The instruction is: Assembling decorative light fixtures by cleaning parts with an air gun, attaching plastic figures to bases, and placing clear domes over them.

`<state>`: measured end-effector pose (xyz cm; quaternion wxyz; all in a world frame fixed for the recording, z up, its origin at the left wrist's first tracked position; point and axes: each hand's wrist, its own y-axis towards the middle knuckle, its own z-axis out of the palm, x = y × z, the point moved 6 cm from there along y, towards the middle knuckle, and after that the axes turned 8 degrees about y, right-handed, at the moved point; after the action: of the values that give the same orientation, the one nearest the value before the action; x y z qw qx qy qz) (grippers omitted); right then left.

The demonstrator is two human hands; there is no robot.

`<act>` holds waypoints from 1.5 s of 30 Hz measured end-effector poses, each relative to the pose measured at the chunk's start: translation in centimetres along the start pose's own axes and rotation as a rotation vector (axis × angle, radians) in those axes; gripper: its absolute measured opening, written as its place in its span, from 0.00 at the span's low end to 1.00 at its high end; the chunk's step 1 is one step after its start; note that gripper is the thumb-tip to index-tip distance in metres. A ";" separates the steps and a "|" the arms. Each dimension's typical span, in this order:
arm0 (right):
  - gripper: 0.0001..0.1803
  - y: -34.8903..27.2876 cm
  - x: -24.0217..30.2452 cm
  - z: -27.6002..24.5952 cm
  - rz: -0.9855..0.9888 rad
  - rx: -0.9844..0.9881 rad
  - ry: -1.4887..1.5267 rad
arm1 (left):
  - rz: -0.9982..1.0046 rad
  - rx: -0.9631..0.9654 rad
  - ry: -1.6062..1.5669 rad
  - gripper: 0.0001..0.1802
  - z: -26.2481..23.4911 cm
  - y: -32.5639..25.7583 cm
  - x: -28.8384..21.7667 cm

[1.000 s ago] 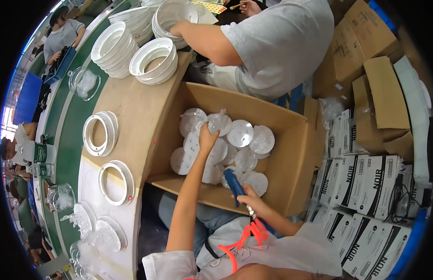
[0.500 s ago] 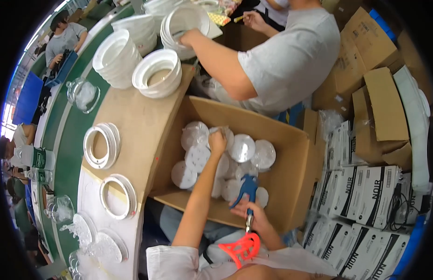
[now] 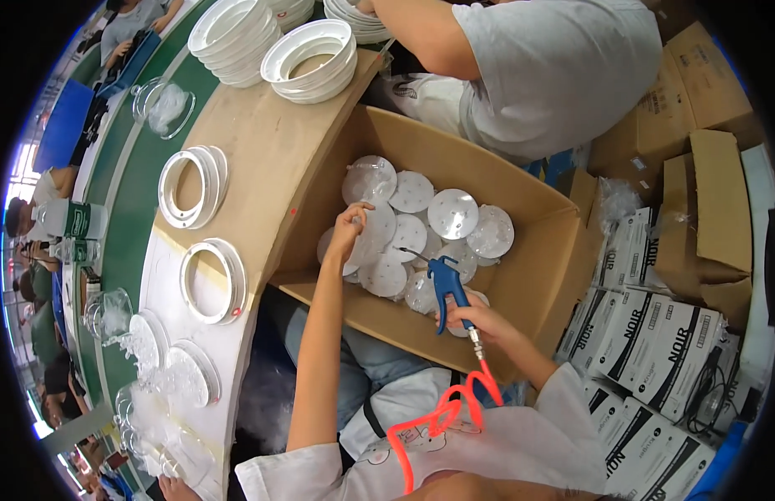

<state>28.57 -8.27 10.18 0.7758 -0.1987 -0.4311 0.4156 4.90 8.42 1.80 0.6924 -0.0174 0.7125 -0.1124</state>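
Observation:
My left hand reaches over the big open cardboard box. Its fingers are closed at the edge of a round translucent disc, which looks tilted and slightly blurred above the others. Beneath and around it lie several more clear round discs, dotted with small marks. In my right hand is a blue air blow gun, its thin nozzle directed toward the discs and my left hand. A red coiled hose runs from its metal fitting down across my front.
White rings stand on the curved worktable to the left, with stacked white rings farther back. Clear plastic parts lie nearer. Beyond runs a green conveyor. A co-worker sits behind the box; cartons are piled at right.
My left hand has lifted from among the discs toward the box's left side, with a disc at its fingers. The blow gun has swung to point up-left. The whole view has shifted.

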 end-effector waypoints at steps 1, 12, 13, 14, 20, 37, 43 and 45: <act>0.19 1.1 -0.3 0.4 -0.022 0.024 -0.033 | -0.051 -0.019 0.079 0.08 -1.6 0.0 1.3; 0.19 5.2 -2.0 2.3 -0.060 -0.030 -0.175 | -0.707 -0.195 -0.035 0.43 -2.7 -3.9 3.6; 0.19 5.3 -2.2 2.4 -0.059 -0.027 -0.178 | -0.709 -0.151 -0.078 0.44 -2.7 -3.8 4.0; 0.18 5.4 -2.4 2.4 -0.104 -0.017 -0.261 | -0.711 -0.105 -0.121 0.46 -2.4 -3.7 4.5; 0.15 6.1 -3.0 2.0 -0.071 -0.017 -0.375 | -0.205 -0.419 0.754 0.36 -2.4 -4.1 5.1; 0.14 -1.7 2.0 5.5 -0.301 0.063 -0.833 | 0.159 -0.446 0.802 0.14 -4.1 -5.2 -2.6; 0.14 -1.2 1.9 6.5 -0.319 0.076 -0.917 | 0.068 -0.478 0.786 0.14 -4.4 -5.3 -2.9; 0.14 -0.9 1.5 6.1 -0.316 -0.006 -0.945 | 0.023 -0.477 0.798 0.15 -4.5 -5.4 -2.9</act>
<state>24.33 -7.90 14.87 0.5484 0.0769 -0.7618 0.3362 -0.17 4.32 5.75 0.3421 -0.1234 0.9293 0.0645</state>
